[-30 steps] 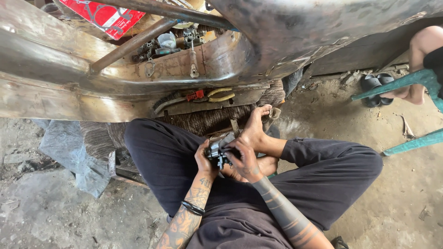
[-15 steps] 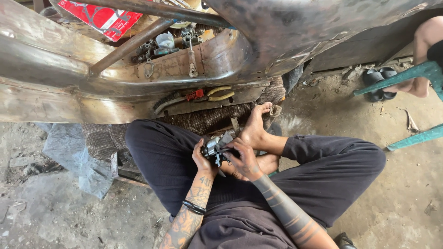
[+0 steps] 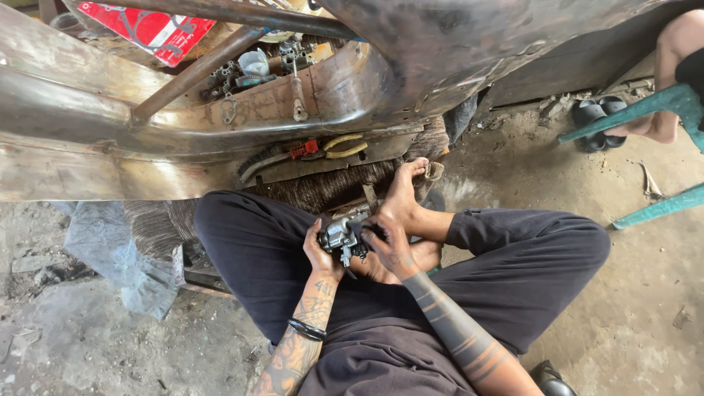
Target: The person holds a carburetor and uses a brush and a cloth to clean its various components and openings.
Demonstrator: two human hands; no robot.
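Above my crossed legs I see the rusty metal body (image 3: 440,51), a red rectangular package (image 3: 150,31) lying at its upper left. In my lap, the left hand (image 3: 320,255) and right hand (image 3: 389,246) both pinch a small grey metal part (image 3: 341,235), held as before; the view has barely shifted.

At twelve o'clock above my lap a bare, rusty metal body shell (image 3: 147,125) fills the view, with a round bar (image 3: 198,70) slanting across it. A red printed box (image 3: 150,29) sits at eleven. Yellow-handled pliers (image 3: 345,147) lie on the woven mat (image 3: 323,187) just beyond my knees. At nine, crumpled clear plastic (image 3: 110,257). At two, black sandals (image 3: 598,117) beside teal stool legs (image 3: 645,110).
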